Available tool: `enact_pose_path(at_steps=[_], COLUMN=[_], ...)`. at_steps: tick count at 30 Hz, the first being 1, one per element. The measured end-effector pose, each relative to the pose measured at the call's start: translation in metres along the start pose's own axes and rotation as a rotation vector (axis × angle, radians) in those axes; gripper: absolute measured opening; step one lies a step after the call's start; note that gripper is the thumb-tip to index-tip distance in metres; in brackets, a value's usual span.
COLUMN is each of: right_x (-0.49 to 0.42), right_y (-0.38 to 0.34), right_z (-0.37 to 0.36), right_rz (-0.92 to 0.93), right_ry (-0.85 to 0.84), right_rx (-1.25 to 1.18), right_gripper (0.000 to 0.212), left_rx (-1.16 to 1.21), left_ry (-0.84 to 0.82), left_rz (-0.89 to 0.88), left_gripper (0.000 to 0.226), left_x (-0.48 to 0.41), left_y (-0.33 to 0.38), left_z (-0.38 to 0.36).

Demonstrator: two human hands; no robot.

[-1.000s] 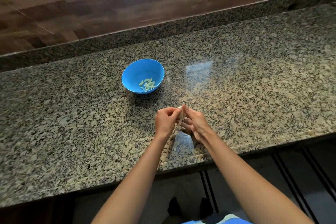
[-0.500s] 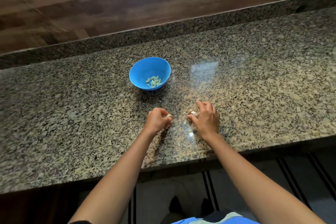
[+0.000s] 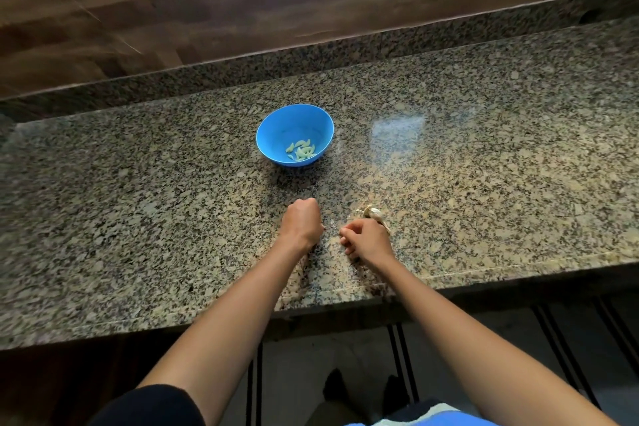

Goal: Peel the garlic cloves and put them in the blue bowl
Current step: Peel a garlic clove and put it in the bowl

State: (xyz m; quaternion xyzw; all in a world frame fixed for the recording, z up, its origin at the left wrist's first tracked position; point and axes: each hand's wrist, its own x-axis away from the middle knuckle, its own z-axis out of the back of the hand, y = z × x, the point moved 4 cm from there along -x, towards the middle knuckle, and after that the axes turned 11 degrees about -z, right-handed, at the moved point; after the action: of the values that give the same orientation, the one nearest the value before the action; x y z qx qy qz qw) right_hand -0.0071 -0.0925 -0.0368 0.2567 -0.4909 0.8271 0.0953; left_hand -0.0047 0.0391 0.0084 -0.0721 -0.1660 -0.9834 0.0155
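The blue bowl (image 3: 266,142) stands on the granite counter with several peeled garlic cloves (image 3: 301,150) in it. My left hand (image 3: 301,223) is curled into a fist on the counter just in front of the bowl. The clove it pinched a moment ago is hidden inside the fingers. My right hand (image 3: 366,240) rests to the right of it with fingers curled, and nothing shows in them. A small heap of garlic skins and unpeeled garlic (image 3: 374,214) lies right behind my right hand, touching its far side.
The granite counter (image 3: 138,201) runs left and right, and its front edge lies just below my wrists. A raised granite ledge and a wooden wall close off the back. Dark floor shows beneath the counter.
My hands parted after working together on a clove. The right hand went down to the garlic heap and then drew back. The left hand, holding the clove, shifted slightly toward the bowl.
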Motion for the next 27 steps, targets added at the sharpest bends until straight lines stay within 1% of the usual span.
enact_pose_path(at_steps=[2, 4, 6, 9, 10, 13, 14, 17, 19, 20, 21, 23, 24, 27], right_x=[0.001, 0.002, 0.001, 0.002, 0.001, 0.002, 0.002, 0.002, 0.003, 0.004, 0.004, 0.003, 0.002, 0.000], right_y=[0.001, 0.003, 0.005, 0.006, 0.006, 0.006, 0.006, 0.006, 0.004, 0.003, 0.000, -0.007, -0.011, -0.019], right_z=[0.000, 0.000, 0.000, 0.001, 0.001, 0.000, 0.000, -0.001, -0.001, -0.001, -0.001, -0.004, -0.006, -0.007], right_rz=[-0.001, -0.007, -0.029, -0.070, -0.075, -0.081, -0.079, -0.066, -0.044, -0.021, 0.014, 0.083, 0.107, 0.108], right_ry=[-0.012, -0.021, -0.050, -0.082, -0.086, -0.075, -0.066, -0.047, -0.032, -0.024, -0.031, -0.115, -0.169, -0.300], right_rx=[-0.029, -0.060, -0.126, -0.203, -0.216, -0.227, -0.225, -0.198, -0.143, -0.105, -0.074, -0.055, -0.054, -0.108], right_gripper=[0.012, 0.012, 0.013, 0.015, 0.015, 0.016, 0.016, 0.016, 0.015, 0.014, 0.015, 0.023, 0.027, 0.027], left_rx=[-0.077, -0.082, -0.006, 0.206, 0.207, 0.046, -0.011, -0.087, -0.091, -0.066, 0.002, 0.231, 0.370, 0.642], left_ry=[0.034, 0.022, -0.007, -0.081, -0.109, -0.137, -0.131, -0.054, -0.031, -0.022, -0.033, -0.036, -0.022, 0.018], left_rz=[-0.063, -0.105, -0.076, 0.028, 0.027, -0.040, -0.081, -0.201, -0.242, -0.243, -0.198, -0.073, -0.040, -0.040], left_gripper=[0.018, 0.018, 0.014, 0.016, 0.014, 0.007, 0.009, 0.024, 0.024, 0.022, 0.018, 0.012, 0.010, 0.012], left_x=[0.004, 0.007, 0.008, 0.008, 0.007, 0.007, 0.007, 0.011, 0.017, 0.017, 0.014, 0.014, 0.014, 0.018], left_y=[0.006, 0.005, -0.003, -0.014, -0.013, -0.006, -0.002, 0.012, 0.017, 0.013, 0.006, -0.011, -0.015, -0.017], left_z=[-0.002, -0.005, -0.004, 0.000, 0.001, 0.004, 0.006, 0.006, 0.005, 0.002, -0.001, -0.005, -0.005, -0.002])
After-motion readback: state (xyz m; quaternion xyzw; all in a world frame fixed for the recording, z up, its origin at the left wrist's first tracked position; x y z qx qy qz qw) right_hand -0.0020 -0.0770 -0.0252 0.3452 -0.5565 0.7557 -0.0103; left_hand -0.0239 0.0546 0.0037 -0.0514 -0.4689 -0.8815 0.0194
